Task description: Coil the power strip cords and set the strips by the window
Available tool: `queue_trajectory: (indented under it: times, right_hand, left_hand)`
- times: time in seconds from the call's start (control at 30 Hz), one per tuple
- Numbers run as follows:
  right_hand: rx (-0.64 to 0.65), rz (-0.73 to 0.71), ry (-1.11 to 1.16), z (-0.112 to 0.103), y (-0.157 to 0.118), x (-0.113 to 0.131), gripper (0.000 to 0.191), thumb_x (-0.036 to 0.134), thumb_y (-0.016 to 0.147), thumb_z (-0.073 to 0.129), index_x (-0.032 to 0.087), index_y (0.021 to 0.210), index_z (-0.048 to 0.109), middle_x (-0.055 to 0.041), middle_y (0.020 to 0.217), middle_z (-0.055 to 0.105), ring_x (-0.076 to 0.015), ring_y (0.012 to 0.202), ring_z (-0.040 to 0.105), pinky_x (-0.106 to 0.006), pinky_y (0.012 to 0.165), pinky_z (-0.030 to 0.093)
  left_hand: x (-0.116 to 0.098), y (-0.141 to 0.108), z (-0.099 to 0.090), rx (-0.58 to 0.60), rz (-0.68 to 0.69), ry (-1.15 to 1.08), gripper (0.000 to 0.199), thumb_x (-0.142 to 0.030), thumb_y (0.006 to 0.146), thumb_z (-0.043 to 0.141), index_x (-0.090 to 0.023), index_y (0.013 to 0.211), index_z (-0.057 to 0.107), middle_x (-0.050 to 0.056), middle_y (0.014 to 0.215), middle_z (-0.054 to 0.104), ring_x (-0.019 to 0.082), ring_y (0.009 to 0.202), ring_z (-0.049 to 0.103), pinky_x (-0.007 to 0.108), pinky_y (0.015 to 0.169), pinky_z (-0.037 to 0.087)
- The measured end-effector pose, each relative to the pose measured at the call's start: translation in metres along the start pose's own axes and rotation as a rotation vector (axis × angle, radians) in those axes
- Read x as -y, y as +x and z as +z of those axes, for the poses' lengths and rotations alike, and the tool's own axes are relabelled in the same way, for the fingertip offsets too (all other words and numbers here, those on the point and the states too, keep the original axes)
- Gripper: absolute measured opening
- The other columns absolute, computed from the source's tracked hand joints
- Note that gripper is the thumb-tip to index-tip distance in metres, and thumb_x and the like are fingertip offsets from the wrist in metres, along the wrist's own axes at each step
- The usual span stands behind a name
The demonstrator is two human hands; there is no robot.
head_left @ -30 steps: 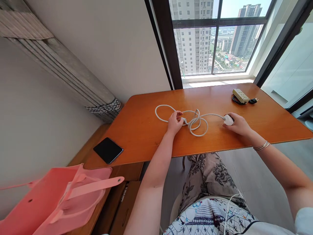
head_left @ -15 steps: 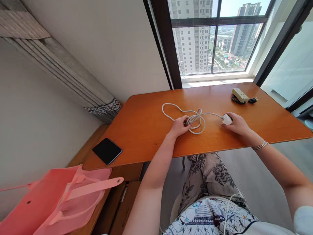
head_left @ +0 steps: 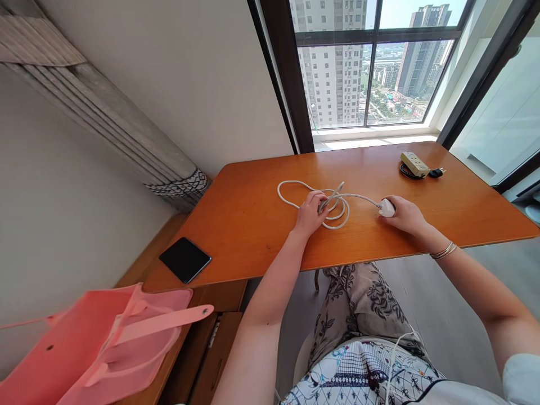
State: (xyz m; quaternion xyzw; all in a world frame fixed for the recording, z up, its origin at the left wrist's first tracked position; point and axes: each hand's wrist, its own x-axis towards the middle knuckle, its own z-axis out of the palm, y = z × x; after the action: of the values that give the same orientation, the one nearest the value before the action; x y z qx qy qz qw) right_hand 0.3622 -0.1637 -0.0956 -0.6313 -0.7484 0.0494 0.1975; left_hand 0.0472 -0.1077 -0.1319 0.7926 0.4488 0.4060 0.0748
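A white cable (head_left: 336, 226) lies in loose coils on the orange-brown table (head_left: 244, 225). My left hand (head_left: 311, 212) is closed around part of the coils, with loops sticking out on both sides of it. To the right, my right hand (head_left: 405, 215) grips the white block (head_left: 387, 208) at the cable's end; its far side is hidden by my fingers, so I cannot tell whether it is a plug or a charger. Between the hands one stretch of cable runs slightly bowed.
Behind my right hand sits a beige power strip (head_left: 415, 163) with its black cord and plug (head_left: 436, 173). A black tablet or phone (head_left: 184, 260) lies at the table's left corner. A pink bag (head_left: 101, 343) rests lower left. The window (head_left: 371, 84) is beyond the far edge.
My right hand has shifted slightly left with the white block. My left hand has moved up a little, and the coils have shifted and spread around its fingers.
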Motion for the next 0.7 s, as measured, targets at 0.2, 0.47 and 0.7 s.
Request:
queue_trajectory:
  times: [0.2, 0.47, 0.7]
  right_hand:
    - [0.004, -0.031, -0.037, 0.005, 0.000, 0.006, 0.039, 0.038, 0.080, 0.068, 0.021, 0.116, 0.064, -0.0107, 0.113, 0.073, -0.0296, 0.098, 0.069, -0.036, 0.075, 0.050]
    - [0.028, 0.012, 0.009, 0.004, 0.005, 0.034, 0.039, 0.040, 0.080, 0.071, 0.021, 0.113, 0.063, -0.0102, 0.109, 0.074, -0.0286, 0.095, 0.069, -0.034, 0.073, 0.048]
    - [0.010, 0.038, -0.071, 0.005, 0.005, 0.036, 0.036, 0.041, 0.082, 0.070, 0.022, 0.112, 0.063, -0.0100, 0.108, 0.074, -0.0278, 0.092, 0.069, -0.032, 0.067, 0.045]
  left_hand:
    - [-0.001, 0.002, 0.002, -0.080, -0.065, 0.105, 0.013, -0.020, 0.086, 0.060, -0.023, 0.097, 0.065, 0.008, 0.104, 0.068, 0.022, 0.098, 0.066, 0.035, 0.087, 0.054]
    - [-0.029, 0.006, 0.004, -0.156, 0.030, 0.010, 0.010, -0.026, 0.089, 0.058, -0.022, 0.096, 0.066, 0.009, 0.096, 0.071, 0.024, 0.095, 0.064, 0.040, 0.090, 0.051]
    - [-0.051, 0.016, 0.003, -0.190, -0.197, -0.564, 0.026, -0.047, 0.094, 0.058, -0.022, 0.100, 0.061, 0.003, 0.081, 0.071, 0.018, 0.079, 0.070, 0.033, 0.078, 0.054]
